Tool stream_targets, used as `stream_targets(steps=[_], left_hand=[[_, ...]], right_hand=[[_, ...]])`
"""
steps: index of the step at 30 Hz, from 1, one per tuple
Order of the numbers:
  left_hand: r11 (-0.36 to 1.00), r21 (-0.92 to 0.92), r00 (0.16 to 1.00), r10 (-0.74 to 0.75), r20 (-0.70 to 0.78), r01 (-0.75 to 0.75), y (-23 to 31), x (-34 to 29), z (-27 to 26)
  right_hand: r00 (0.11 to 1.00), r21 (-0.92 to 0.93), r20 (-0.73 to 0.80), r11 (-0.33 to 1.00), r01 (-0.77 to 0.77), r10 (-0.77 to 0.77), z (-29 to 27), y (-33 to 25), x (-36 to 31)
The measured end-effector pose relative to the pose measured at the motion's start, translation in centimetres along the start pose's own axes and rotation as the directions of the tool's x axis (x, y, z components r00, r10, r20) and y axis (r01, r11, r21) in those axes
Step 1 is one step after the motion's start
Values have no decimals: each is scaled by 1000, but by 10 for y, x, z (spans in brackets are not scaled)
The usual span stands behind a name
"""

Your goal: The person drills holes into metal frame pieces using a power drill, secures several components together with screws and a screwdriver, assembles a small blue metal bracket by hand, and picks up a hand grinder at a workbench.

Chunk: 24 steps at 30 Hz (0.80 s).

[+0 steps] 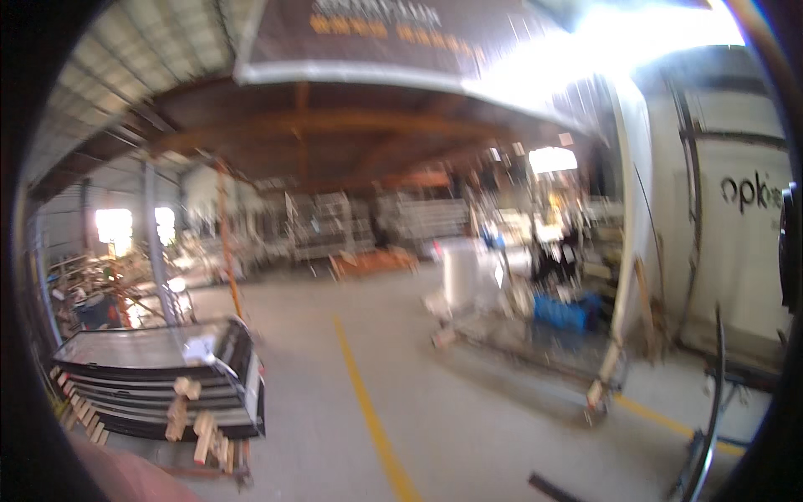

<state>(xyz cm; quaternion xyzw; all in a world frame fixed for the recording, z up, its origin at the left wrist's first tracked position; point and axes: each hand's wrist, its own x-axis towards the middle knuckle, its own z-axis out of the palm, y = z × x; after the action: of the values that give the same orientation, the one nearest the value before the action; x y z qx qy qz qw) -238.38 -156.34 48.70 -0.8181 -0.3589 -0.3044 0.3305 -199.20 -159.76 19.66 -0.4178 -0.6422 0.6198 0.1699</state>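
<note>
Neither of my hands shows clearly. A blurred pinkish shape [138, 481] at the lower left edge may be part of my left arm; no fingers can be made out on it. Nearest to it is a stack of dark-framed panels [159, 376], with wooden blocks [177, 418] along its sides. A crumpled white sheet [201, 350] lies on top of the stack. The whole picture is smeared by motion.
A yellow line [364, 402] runs along the grey floor. On the right stands a low wheeled cart [535, 343], with a white roll [458, 276] and a blue crate [567, 311] about it. Black curved bars [713, 410] rise at the lower right. An orange post [227, 243] supports the overhead deck.
</note>
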Motion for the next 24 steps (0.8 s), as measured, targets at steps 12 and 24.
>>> stream_targets(steps=[12, 24], left_hand=[[909, -191, 919, 328, -219, -370, -264, 177, 311], [442, -643, 779, 386, -494, -626, -196, 395, 604]], right_hand=[[863, 302, -498, 950, 77, 88, -145, -72, 283], [507, 195, -861, 950, 245, 46, -284, -36, 361]])
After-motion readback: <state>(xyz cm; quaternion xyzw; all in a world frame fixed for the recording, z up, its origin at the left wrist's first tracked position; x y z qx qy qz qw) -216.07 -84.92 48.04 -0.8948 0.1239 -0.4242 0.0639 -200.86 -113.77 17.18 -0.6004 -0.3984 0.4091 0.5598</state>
